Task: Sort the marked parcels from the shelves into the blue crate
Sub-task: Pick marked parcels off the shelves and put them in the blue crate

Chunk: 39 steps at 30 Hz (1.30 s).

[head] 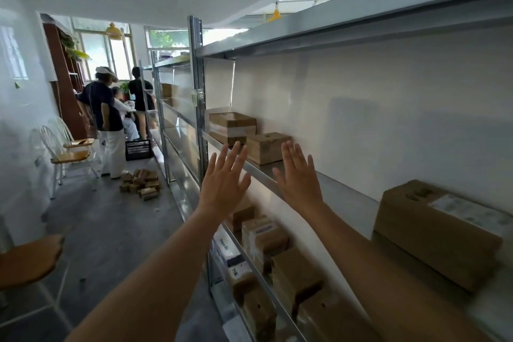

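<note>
The large cardboard parcel (441, 233) at right is blurred, its label unreadable and its far end cut by the frame edge. Parcels on the lower shelf (266, 239) sit partly hidden behind the left forearm (155, 266), their printing too smeared to read.

- The shelf rack (319, 175) is grey metal with a smooth, dull sheen.
- The parcels (268, 147) on it are matt brown cardboard, some with white paper labels.
- The far crate (138, 149) is dark slatted plastic.
- The chairs (69, 151) have glossy wooden seats on white frames.
- The floor (111, 216) is matt grey.
</note>
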Motion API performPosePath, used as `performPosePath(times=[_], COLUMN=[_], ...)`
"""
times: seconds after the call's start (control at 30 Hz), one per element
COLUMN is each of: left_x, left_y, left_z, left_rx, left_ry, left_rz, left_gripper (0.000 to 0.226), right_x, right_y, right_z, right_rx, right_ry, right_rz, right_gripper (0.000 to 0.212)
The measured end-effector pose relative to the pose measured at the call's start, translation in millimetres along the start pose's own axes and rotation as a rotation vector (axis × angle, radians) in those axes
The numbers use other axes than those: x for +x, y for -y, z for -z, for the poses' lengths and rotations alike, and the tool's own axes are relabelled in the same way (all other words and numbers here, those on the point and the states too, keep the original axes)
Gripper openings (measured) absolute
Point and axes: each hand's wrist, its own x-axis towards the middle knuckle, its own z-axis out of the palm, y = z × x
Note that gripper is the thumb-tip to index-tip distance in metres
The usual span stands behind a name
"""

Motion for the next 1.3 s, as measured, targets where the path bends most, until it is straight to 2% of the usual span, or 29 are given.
performPosePath(times=[0.17,0.43,0.5,0.6,0.67,0.77,0.87,0.93,1.0,1.07,1.17,1.3], left_x=[46.2,150.9,177.8,210.4,228.5,250.8,249.7,238.4,229.9,228.0,231.0,245.1], left_y=[20.9,50.1,54.9,53.9,56.5,66.0,71.7,77.1,82.7,87.0,89.6,94.9], left_z=[-46.2,-105.7,-119.8,-139.4,-149.2,-161.5,-170.8,-178.7,-187.2,-189.4,-188.2,-187.2], left_rx=[-0.039,-0.131,-0.268,-0.758,-1.066,-1.372,-1.733,-1.803,-1.831,-1.924,-1.963,-1.909], left_ry=[-0.001,-0.064,-0.097,-0.122,-0.066,0.123,0.511,0.68,0.724,0.745,0.812,0.76], left_rz=[-0.095,-0.149,-0.115,0.066,0.177,0.198,0.351,0.324,0.268,0.25,0.216,-0.022], left_gripper=[0.063,0.06,0.059,0.059,0.059,0.061,0.062,0.051,0.05,0.048,0.039,0.049], right_x=[52.1,145.4,158.3,169.3,172.7,175.2,174.6,171.2,167.1,164.8,165.1,166.4], right_y=[0.7,-19.3,-23.1,-22.6,-18.8,-11.0,-3.7,5.0,16.9,26.0,35.8,43.4], right_z=[-45.8,-94.4,-102.8,-113.6,-119.5,-128.6,-138.9,-143.9,-144.8,-145.0,-138.9,-110.6], right_rx=[0.016,0.114,0.122,0.201,0.269,0.272,0.273,0.33,0.56,0.734,0.726,0.73], right_ry=[0.006,-0.096,-0.106,-0.096,-0.091,-0.058,-0.002,-0.036,-0.087,-0.163,-0.31,-0.477], right_rz=[-0.024,-0.096,-0.108,-0.135,-0.141,-0.175,-0.297,-0.42,-0.556,-0.654,-0.787,-0.921], right_gripper=[0.066,0.064,0.063,0.066,0.07,0.075,0.081,0.089,0.093,0.08,0.064,0.058])
